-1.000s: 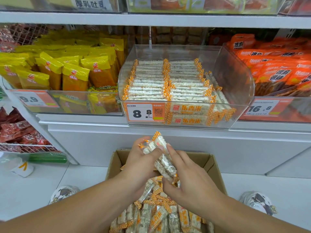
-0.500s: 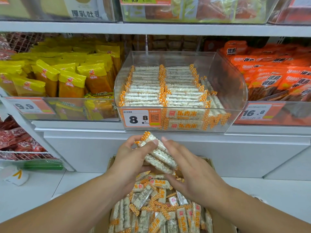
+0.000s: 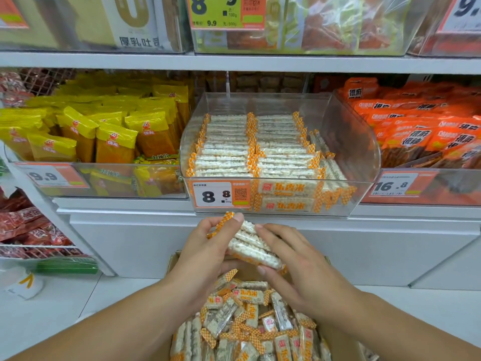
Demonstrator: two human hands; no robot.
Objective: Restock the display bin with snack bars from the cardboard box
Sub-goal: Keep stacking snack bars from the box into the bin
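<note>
The snack bars (image 3: 250, 246) are white with orange-and-white checked ends. The display bin (image 3: 364, 142) is clear, the cardboard box (image 3: 173, 259) brown. Left packets (image 3: 114, 142) are yellow, right packets (image 3: 426, 131) orange.

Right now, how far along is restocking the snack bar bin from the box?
Partly done: the display bin already holds two neat rows of bars, with room on its right side. In hand: the left hand and right hand hold a small stack of bars just below the bin. Left: the cardboard box is full of loose bars.
</note>
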